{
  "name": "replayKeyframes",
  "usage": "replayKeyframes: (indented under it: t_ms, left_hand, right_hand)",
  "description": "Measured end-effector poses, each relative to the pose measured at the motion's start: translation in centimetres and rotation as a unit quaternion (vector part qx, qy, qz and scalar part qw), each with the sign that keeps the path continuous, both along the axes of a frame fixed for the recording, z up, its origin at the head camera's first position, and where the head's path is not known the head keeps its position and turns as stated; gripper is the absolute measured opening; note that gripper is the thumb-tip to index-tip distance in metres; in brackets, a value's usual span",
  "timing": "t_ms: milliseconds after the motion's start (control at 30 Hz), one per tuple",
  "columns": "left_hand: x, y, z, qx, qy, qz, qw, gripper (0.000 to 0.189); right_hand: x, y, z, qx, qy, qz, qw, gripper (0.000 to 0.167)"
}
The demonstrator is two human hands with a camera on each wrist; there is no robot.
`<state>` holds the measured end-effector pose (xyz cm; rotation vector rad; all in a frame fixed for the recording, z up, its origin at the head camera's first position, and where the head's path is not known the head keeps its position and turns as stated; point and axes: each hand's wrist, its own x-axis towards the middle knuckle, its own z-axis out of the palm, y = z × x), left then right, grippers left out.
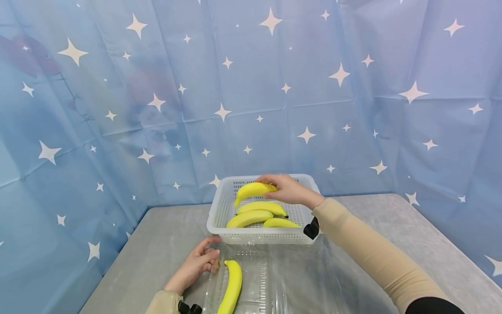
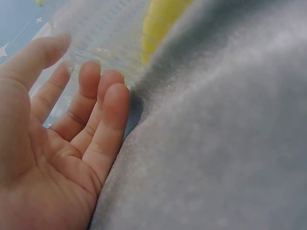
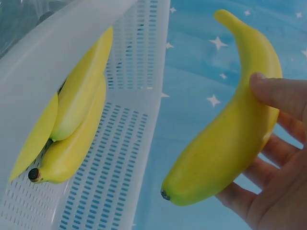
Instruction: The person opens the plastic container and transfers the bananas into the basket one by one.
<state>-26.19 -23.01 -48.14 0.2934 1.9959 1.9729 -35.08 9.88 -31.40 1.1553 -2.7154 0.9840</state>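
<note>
My right hand (image 1: 288, 188) grips a yellow banana (image 1: 254, 190) above the white slotted basket (image 1: 213, 222). In the right wrist view the thumb lies on the banana's near side and the other fingers behind it. Below it in the basket lie three more bananas, one of them at the front (image 1: 250, 218). My left hand (image 1: 200, 260), fingers loosely bent, is at the left edge of a clear plastic clamshell box (image 1: 252, 285). Its fingertips (image 2: 115, 103) are right at the plastic in the left wrist view. A single banana (image 1: 232, 285) lies lengthwise in the box's left half.
The grey cloth-covered table (image 1: 157, 237) extends to both sides of the basket and box. Behind it hangs a blue curtain (image 1: 251, 109) with white stars. The basket stands directly beyond the box, against the table's far side.
</note>
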Motion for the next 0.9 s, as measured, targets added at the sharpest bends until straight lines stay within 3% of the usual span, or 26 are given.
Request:
replayKeyframes:
  t_ms: [600,900]
  left_hand:
    - [0.0,0.0,0.1,-0.004,-0.001,0.000,1.0000,0.047]
    - [0.0,0.0,0.1,-0.001,0.000,-0.002,1.0000,0.047]
  right_hand:
    - [-1.1,0.8,-1.3,-0.002,-0.019,-0.029,0.9994,0.047]
    - [-2.0,1.5,-2.0,-0.011,-0.040,-0.075,0.9963,0.048]
